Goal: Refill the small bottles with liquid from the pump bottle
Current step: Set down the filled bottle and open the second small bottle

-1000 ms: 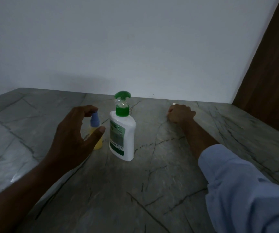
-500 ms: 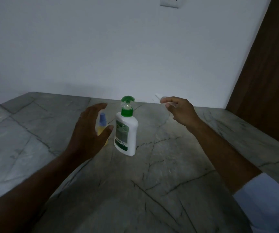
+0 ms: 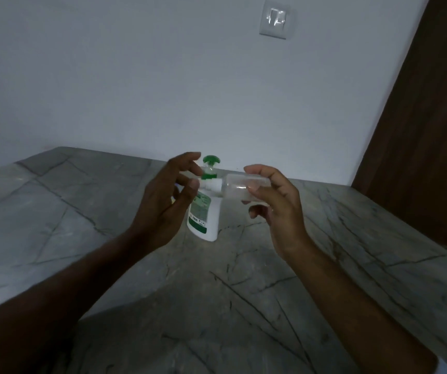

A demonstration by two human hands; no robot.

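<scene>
At centre frame, my right hand (image 3: 276,201) grasps the small clear bottle (image 3: 240,188) sideways, above the marble counter (image 3: 82,211). My left hand (image 3: 168,201) is relaxed, fingertips at its white cap (image 3: 211,184), not yet gripping. The pump bottle (image 3: 205,211) stands just behind. Risk: twisting the cap off with the bottle horizontal may spill residue; a loose grasp may drop it onto the pump bottle.

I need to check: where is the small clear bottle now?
The small clear bottle lies sideways in the right hand, before the pump bottle.
</scene>
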